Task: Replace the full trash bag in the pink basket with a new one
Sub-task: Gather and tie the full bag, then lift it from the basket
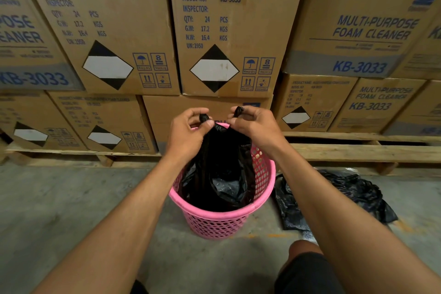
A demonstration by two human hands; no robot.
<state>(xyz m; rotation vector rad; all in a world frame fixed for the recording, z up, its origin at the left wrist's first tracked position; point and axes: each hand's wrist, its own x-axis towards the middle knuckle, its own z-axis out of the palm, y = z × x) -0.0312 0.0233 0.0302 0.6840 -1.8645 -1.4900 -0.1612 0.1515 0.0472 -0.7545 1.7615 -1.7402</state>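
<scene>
The black trash bag (222, 174) sits in the pink basket (214, 213), its body hanging down inside the perforated wall and its top drawn up above the far rim. The basket stands upright on the grey concrete floor (59, 198), just in front of a wooden pallet (358, 151) stacked with cardboard boxes (233, 31) printed "Multi-Purpose Foam Cleaner, KB-3033".

Both arms reach out over the basket. The left hand (188, 131) is curled round one gathered end of the bag's top, with a black tip (203, 117) poking out above thumb and forefinger. The right hand (255, 126) clasps the other end the same way, its tip (238, 110) standing up between the fingers. The two hands are close together, almost knuckle to knuckle, above the far side of the rim.

A second black plastic bag (353, 196) lies crumpled on the floor to the right of the basket, near it and partly hidden by the right forearm. Whether it is full or empty I cannot tell. The person's knee (305, 253) shows low down, near the basket.
</scene>
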